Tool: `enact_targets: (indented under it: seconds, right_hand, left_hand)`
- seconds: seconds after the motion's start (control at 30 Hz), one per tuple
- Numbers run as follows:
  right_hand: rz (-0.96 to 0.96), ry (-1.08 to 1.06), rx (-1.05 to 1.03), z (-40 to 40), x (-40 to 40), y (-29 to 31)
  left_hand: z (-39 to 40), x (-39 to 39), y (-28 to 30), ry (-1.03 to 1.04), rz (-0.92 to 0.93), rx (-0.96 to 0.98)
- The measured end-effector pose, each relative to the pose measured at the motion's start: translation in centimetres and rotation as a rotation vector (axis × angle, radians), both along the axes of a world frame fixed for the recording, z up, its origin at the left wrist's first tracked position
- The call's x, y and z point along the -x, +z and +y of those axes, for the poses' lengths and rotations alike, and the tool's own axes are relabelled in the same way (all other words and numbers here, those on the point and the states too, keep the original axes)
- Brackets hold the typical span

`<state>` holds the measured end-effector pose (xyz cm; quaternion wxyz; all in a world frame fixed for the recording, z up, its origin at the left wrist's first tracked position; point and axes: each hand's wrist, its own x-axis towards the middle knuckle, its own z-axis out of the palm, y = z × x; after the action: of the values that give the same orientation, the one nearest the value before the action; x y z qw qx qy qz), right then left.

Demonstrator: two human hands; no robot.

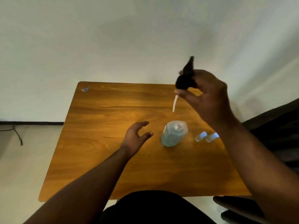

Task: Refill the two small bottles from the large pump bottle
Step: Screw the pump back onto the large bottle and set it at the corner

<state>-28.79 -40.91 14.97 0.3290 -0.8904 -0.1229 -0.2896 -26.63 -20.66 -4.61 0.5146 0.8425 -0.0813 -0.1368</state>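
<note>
The large clear bottle (174,133) with blue liquid stands on the wooden table (113,120), its neck uncovered. My right hand (208,96) holds the black pump head (186,78) up above the bottle, with the white dip tube (175,104) hanging down clear of the neck. My left hand (135,136) hovers open just left of the bottle, not touching it. Two small clear bottles with white caps, one (201,136) and the other (212,137), stand side by side right of the large bottle, partly behind my right forearm.
A small blue-and-white sticker (85,89) sits at the table's far left corner. A white wall rises behind the table. A dark chair or seat (278,126) stands at the right, and a dark object (234,206) lies near the table's front right corner.
</note>
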Motion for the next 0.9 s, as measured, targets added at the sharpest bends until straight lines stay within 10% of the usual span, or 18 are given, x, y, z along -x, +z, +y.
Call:
enact_targets:
  seconds: [0.4,0.9]
  right_hand:
    - [0.058,0.065,-0.217,-6.4,2.7,0.3]
    - [0.412,0.252,-0.163,-5.2,1.7,-14.2]
  left_hand:
    - [-7.6,0.4,1.1,-0.128,-0.075,-0.060]
    - [-7.2,0.5,0.3,-0.142,0.093,0.043]
